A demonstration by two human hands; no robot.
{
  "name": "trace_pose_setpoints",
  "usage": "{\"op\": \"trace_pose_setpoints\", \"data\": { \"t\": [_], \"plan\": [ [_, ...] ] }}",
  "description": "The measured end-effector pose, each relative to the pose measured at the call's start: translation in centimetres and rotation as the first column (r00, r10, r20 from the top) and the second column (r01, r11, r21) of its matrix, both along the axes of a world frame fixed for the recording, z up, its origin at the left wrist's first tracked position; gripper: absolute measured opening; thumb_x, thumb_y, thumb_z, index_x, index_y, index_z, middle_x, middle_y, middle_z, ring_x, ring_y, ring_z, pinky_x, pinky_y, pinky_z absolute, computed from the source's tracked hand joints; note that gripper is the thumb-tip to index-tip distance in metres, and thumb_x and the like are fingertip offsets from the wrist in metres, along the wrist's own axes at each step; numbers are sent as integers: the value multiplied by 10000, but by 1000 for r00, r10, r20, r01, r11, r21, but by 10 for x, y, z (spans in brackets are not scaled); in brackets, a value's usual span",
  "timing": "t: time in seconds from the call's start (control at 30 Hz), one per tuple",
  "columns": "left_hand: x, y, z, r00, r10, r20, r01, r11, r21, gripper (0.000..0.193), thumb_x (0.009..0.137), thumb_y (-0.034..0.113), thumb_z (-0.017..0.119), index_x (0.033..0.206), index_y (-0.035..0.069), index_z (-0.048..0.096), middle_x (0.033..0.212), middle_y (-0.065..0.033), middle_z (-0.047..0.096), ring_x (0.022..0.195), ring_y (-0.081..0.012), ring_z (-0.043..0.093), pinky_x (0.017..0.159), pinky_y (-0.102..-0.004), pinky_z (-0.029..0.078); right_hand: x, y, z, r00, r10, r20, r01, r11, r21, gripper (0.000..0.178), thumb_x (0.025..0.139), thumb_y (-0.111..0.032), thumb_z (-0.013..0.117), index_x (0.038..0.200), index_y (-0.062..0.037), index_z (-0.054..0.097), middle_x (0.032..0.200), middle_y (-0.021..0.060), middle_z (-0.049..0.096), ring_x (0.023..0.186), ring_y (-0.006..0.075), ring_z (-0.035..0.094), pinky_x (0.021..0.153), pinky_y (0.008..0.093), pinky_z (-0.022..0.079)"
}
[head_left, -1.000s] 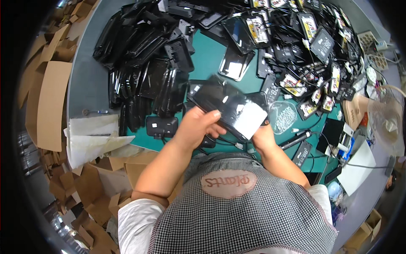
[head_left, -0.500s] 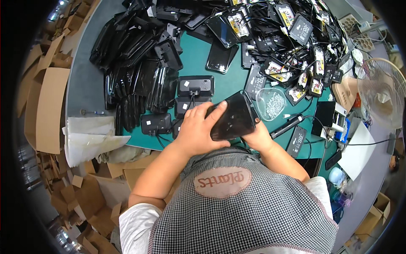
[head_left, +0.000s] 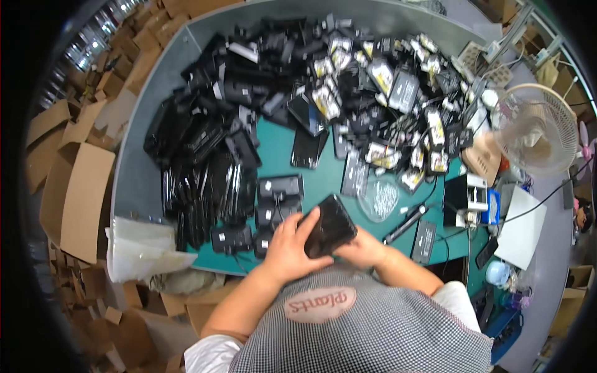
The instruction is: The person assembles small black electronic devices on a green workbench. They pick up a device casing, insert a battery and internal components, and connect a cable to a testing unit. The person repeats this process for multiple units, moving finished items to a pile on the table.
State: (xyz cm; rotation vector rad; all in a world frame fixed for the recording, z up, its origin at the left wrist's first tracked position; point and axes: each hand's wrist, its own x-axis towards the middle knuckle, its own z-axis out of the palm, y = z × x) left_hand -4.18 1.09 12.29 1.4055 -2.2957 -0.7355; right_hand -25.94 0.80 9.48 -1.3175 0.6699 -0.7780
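A flat black glossy device (head_left: 333, 227) is held between my two hands, tilted, just in front of my apron. My left hand (head_left: 288, 247) wraps its left side, with the thumb along the near edge and the fingers at the upper left. My right hand (head_left: 365, 248) is closed at its near right corner, the fingertips partly hidden beneath it. Just beyond my left hand lie black device housings (head_left: 280, 186) with cables; another housing (head_left: 231, 239) is to the left. To the right of the device are a clear plastic bowl (head_left: 379, 200) of small silvery screws and a black pen-shaped electric screwdriver (head_left: 405, 224).
Black wrapped housings (head_left: 208, 189) are stacked at left. Cabled display units (head_left: 398, 93) heap at the back right, and one display unit (head_left: 424, 242) lies near right. A fan (head_left: 536, 127) stands at far right. White plastic bags (head_left: 143, 248) hang over the left front edge.
The whole view has shifted, so the table sits lower in the picture. Both hands still hold the device, which has turned; my right fingers have slipped from its right side to the near corner.
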Motion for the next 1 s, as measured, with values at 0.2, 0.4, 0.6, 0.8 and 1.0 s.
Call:
{"op": "trace_pose_setpoints", "data": {
  "t": [0.2, 0.4, 0.6, 0.8, 1.0],
  "plan": [
    [-2, -1, 7, 999, -17, -41, 14, 997, -79, 1165, 580, 422, 893, 1527, 149, 273, 1291, -214, 465, 1179, -401, 494, 998, -493, 430, -5, 3, 6, 999, 18, 34, -19, 999, 50, 509, 800, 10, 552, 1307, 16, 523, 1241, 104, 600, 1180, 196, 548, 1048, 360, 419],
    [0, 4, 7, 1000, -4, -26, 2, 997, -82, 1149, 580, 503, 869, 1527, 207, 290, 1315, -255, 448, 1200, -446, 484, 1008, -520, 423, 17, 16, 28, 949, -315, -9, 304, 909, 285, 326, 1001, -232, 524, 1190, 30, 568, 1027, 68, 657, 877, 120, 621, 765, 268, 530],
    [10, 9, 3, 997, -76, -6, 72, 963, -259, 1119, 608, 562, 838, 1514, 168, 312, 1448, -241, 349, 1261, -448, 433, 1050, -554, 369, 20, 20, 15, 894, -438, 95, 397, 872, 286, 258, 976, -185, 532, 1096, 35, 594, 938, 83, 679, 819, 145, 644, 724, 291, 538],
    [23, 14, 28, 987, -163, 10, 155, 914, -375, 755, 761, 406, 761, 1416, 144, 491, 1481, -210, 370, 1360, -385, 391, 1102, -536, 337, 25, 18, 17, 785, -598, 162, 475, 748, 463, 340, 979, -213, 458, 1170, 45, 569, 1026, 150, 681, 861, 245, 693, 695, 371, 591],
    [51, 1, 20, 959, -155, -237, 7, 849, -529, 463, 730, 14, 668, 1190, 40, 618, 1146, -141, 677, 1045, -322, 663, 890, -404, 532, 13, 7, 27, 892, -412, 186, 273, 819, 505, 385, 989, -265, 508, 1203, 54, 546, 1027, 175, 685, 809, 238, 698, 692, 345, 594]
  ]
}}
